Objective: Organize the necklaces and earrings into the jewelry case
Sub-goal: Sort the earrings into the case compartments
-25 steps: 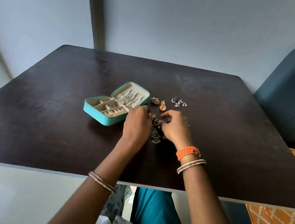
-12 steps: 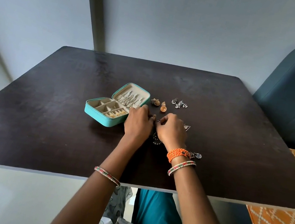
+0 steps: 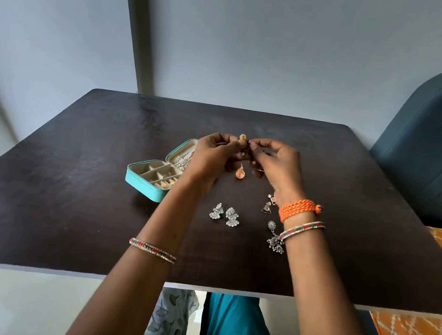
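Both hands are raised at the frame's centre, fingertips meeting. The left hand (image 3: 212,157) and right hand (image 3: 276,162) together pinch a gold earring (image 3: 243,137); an orange earring (image 3: 240,173) lies just below them. The open teal case (image 3: 149,181) sits left of the left wrist. Silver earrings (image 3: 224,215) lie lower, between the forearms, on the table (image 3: 60,198).

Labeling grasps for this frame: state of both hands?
Left hand: pinching the gold earring.
Right hand: pinching the same earring from the other side.
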Motion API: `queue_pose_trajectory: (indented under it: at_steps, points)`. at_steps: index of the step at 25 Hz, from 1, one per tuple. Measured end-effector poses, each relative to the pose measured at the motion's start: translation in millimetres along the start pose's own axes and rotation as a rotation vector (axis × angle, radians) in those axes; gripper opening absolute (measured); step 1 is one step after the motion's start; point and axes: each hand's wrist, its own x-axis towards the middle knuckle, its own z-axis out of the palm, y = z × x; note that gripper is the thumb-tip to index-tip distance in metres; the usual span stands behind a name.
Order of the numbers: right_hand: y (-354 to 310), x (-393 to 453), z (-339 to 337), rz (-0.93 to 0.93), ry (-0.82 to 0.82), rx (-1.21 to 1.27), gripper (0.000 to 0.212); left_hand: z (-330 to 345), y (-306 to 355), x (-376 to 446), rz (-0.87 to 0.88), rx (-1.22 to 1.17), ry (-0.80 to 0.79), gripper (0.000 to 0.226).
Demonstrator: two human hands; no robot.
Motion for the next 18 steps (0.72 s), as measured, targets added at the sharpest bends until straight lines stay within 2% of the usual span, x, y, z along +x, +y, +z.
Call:
queue_pose_trajectory:
  at_steps: [5, 8, 13, 18]
  points:
    - [-5.1, -1.4, -5.2, 0.072, 0.03, 0.02, 0.012, 6.2, 6.9, 1.7, -0.05, -0.029, -0.026, 0.018]
    - [-0.9, -5.0, -6.0, 0.124, -0.007, 0.074, 0.011, 2.1, 0.5, -1.2, -0.065, -0.065, -0.034, 0.015]
    - [0.6, -10.1, -4.8, 0.182, -0.081, 0.208, 0.026, -9.1, -3.2, -9.2, -0.097, -0.07, 0.031, 0.014]
    - [8.0, -17.1, -1.2, 0.205, -0.12, 0.322, 0.012, -15.7, -8.5, -14.1, -0.142, -0.006, 0.062, 0.021]
